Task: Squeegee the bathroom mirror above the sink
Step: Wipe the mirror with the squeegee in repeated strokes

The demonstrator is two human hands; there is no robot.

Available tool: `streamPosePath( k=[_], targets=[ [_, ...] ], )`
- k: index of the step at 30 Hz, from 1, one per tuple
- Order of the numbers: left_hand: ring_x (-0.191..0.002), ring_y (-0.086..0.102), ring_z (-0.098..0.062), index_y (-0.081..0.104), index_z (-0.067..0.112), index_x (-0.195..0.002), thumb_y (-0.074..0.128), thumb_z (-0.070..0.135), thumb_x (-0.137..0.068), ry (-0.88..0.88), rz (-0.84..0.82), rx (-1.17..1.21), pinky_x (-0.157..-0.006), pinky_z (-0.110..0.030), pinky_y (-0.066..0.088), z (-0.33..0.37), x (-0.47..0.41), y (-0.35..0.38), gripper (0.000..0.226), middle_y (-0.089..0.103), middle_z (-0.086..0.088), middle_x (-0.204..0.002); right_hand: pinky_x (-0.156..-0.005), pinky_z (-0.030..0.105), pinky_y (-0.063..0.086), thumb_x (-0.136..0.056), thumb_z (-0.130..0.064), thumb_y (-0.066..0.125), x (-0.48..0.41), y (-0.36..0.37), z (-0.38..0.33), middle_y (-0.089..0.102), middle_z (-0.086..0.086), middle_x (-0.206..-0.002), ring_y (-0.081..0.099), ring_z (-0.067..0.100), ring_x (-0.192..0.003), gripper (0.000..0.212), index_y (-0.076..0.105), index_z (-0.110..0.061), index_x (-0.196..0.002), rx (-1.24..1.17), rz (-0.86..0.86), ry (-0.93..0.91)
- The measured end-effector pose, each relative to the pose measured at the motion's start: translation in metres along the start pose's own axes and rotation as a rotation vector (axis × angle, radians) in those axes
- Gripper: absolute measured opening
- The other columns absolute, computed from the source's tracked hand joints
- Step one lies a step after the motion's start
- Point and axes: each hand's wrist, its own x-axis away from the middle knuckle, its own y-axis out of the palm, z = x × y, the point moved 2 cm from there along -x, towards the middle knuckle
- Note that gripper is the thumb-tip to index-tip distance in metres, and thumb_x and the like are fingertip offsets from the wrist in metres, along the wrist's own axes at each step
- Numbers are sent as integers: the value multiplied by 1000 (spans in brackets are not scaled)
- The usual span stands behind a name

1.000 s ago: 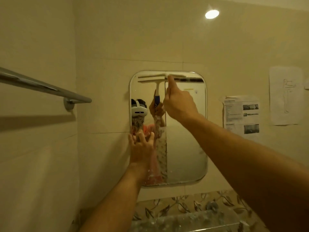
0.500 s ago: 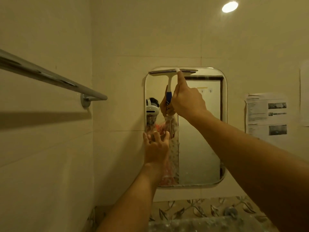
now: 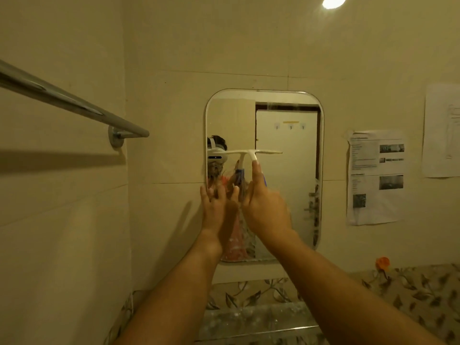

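Observation:
A rounded rectangular mirror hangs on the beige tiled wall. A white squeegee with a blue handle lies across the glass at about mid-height, its blade horizontal. My right hand is shut on its handle, the index finger stretched up along the stem. My left hand rests flat, fingers spread, on the mirror's lower left edge. The lower left glass still shows wet streaks behind my hands.
A chrome towel bar juts out from the left wall at head height. Printed sheets are stuck on the wall right of the mirror. Below are leaf-patterned tiles, a glass shelf and an orange hook.
My right hand has drawn the squeegee down from the mirror's top edge to about mid-height. My left hand stays on the lower left edge. The view has shifted.

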Motion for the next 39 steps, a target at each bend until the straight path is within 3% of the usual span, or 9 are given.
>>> streamPosePath(
  k=[4, 7, 13, 17, 20, 22, 25, 31, 39],
  targets=[
    [-150, 13, -41, -3, 22, -160, 56, 72, -83, 22, -30, 24, -119, -64, 6, -4, 4, 1, 109, 10, -23, -162, -46, 27, 42, -107, -48, 34, 20, 11, 13, 62, 6, -78, 55, 14, -56, 77, -26, -46, -155, 31, -44, 38],
    [-151, 10, -38, -4, 26, -160, 56, 66, -86, 34, -37, 20, -118, -65, 7, -7, 8, 1, 103, 5, -19, -164, -44, 24, 37, -106, -49, 37, 34, 17, 19, 65, 7, -82, 52, 12, -55, 80, -27, -47, -154, 56, -79, 70],
    [-152, 1, -36, 13, 30, -160, 65, 47, -88, 41, -106, 64, -119, -65, 5, -16, 28, -5, 90, 3, -14, -165, -57, 33, 57, -104, -56, 29, 40, 4, 15, 66, 7, -83, 63, 19, -63, 69, -15, -51, -157, -58, -101, 60],
    [-151, 0, -40, 29, 24, -155, 70, 43, -85, 85, -29, 43, -118, -65, 7, -20, 38, -2, 83, 4, -19, -165, -43, 18, 44, -109, -43, 28, 9, -20, -8, 58, -2, -68, 55, 9, -51, 62, -8, -50, -159, -166, -2, -38],
    [-149, 14, -41, 45, 19, -148, 65, 33, -88, 89, 23, 42, -118, -64, 14, -26, 43, 2, 64, 17, -21, -161, -47, 29, 53, -111, -35, 28, -28, -41, -35, 58, 2, -66, 54, 14, -51, 61, -7, -46, -160, -173, 51, -62],
    [-149, 13, -39, 40, 19, -151, 56, 22, -95, 77, -33, 25, -120, -60, 10, -28, 44, 8, 58, 14, -20, -162, -56, 39, 60, -111, -34, 28, -52, -53, -56, 63, 4, -69, 60, 19, -55, 62, -7, -42, -162, -136, 68, -106],
    [-150, 7, -40, 29, 19, -156, 58, 10, -97, 33, -67, 25, -120, -59, 9, -26, 45, 15, 66, 5, -21, -163, -61, 47, 62, -111, -33, 27, -84, -65, -76, 65, 8, -72, 66, 26, -61, 62, -7, -39, -162, -97, 98, -122],
    [-149, -9, -42, 14, 17, -159, 66, 24, -94, 30, -160, -12, -121, -55, 11, -23, 46, 26, 84, -8, -21, -164, -64, 43, 62, -110, -30, 28, -114, -62, -90, 64, 9, -80, 64, 22, -65, 56, 9, -38, -162, -123, 102, -33],
    [-151, -5, -40, 16, 13, -159, 53, 7, -100, 8, -95, 92, -124, -47, 11, -25, 44, 24, 70, -4, -20, -165, -62, 46, 63, -107, -26, 39, -78, -35, -76, 61, 9, -78, 64, 25, -65, 70, -1, -38, -162, -17, 30, -34]
  ],
)
